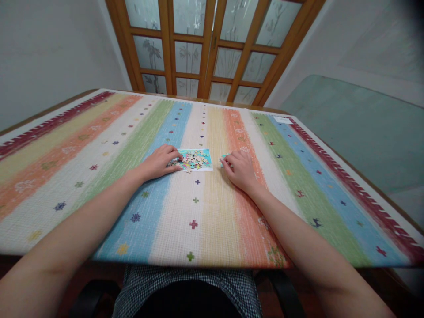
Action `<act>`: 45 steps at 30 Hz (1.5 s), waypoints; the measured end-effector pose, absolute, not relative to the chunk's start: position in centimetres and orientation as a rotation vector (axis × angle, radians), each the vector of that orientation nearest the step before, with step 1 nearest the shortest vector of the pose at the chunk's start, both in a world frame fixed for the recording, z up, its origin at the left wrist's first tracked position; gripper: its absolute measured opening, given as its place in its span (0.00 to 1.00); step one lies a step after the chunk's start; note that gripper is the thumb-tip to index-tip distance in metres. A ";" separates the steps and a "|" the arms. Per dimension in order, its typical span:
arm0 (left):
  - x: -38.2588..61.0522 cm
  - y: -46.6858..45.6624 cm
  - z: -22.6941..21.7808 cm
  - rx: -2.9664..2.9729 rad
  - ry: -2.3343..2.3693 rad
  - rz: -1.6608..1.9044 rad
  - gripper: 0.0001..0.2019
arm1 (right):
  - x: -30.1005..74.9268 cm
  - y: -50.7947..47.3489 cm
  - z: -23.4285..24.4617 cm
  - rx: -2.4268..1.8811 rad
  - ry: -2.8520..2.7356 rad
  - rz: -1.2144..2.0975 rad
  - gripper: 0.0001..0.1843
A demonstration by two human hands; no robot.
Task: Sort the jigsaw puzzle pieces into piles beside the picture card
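A pile of small jigsaw puzzle pieces (196, 159) lies on a bright turquoise picture sheet (207, 164) with a white border. Most pieces show their pale backs; some show coloured faces. My left hand (162, 161) rests at the sheet's left end, thumb and fingers apart, fingertips touching the outer pieces. To the right of the sheet, my right hand (241, 168) is curled with thumb and fingers close together. At its fingertips a bit of a turquoise puzzle piece (224, 157) shows, mostly covered by the fingers.
A striped tablecloth (195, 212) with small printed figures covers the table. A white label (282, 120) lies at the far right. Wooden doors with frosted panes (188, 57) stand beyond the table, and a pale green panel (351, 128) is on the right.
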State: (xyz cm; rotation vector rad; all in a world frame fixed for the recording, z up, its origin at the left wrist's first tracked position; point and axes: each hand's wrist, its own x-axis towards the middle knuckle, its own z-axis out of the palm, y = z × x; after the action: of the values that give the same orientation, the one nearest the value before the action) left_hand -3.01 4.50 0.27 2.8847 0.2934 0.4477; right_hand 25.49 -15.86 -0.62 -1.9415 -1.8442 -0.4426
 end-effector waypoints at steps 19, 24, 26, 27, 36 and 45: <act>0.4 0.9 -0.7 2.841 0.466 0.582 0.12 | 24.8 -15.7 -0.4 -1.956 -1.867 -0.377 0.18; 0.8 0.2 -0.6 2.773 0.510 0.596 0.10 | 24.8 -15.6 -0.6 -1.930 -1.876 -0.376 0.20; 0.9 0.1 -0.7 2.757 0.495 0.594 0.10 | 24.8 -15.6 -0.7 -1.925 -1.879 -0.380 0.19; 0.9 0.0 -0.6 2.751 0.488 0.592 0.10 | 24.7 -15.6 -0.7 -1.926 -1.881 -0.383 0.19; 0.8 -0.3 -0.2 2.768 0.412 0.636 0.05 | 24.0 -15.6 -0.3 -1.922 -1.900 -0.356 0.17; 1.1 -0.2 -0.2 2.595 0.451 0.700 0.07 | 21.4 -15.4 -0.1 -1.837 -1.936 -0.192 0.17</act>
State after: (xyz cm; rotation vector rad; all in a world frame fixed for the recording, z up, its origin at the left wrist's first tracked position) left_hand 1.06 -0.25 -0.25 2.5951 0.4511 0.7002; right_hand 21.40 -15.36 -0.07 -1.8366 -1.9357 -0.1924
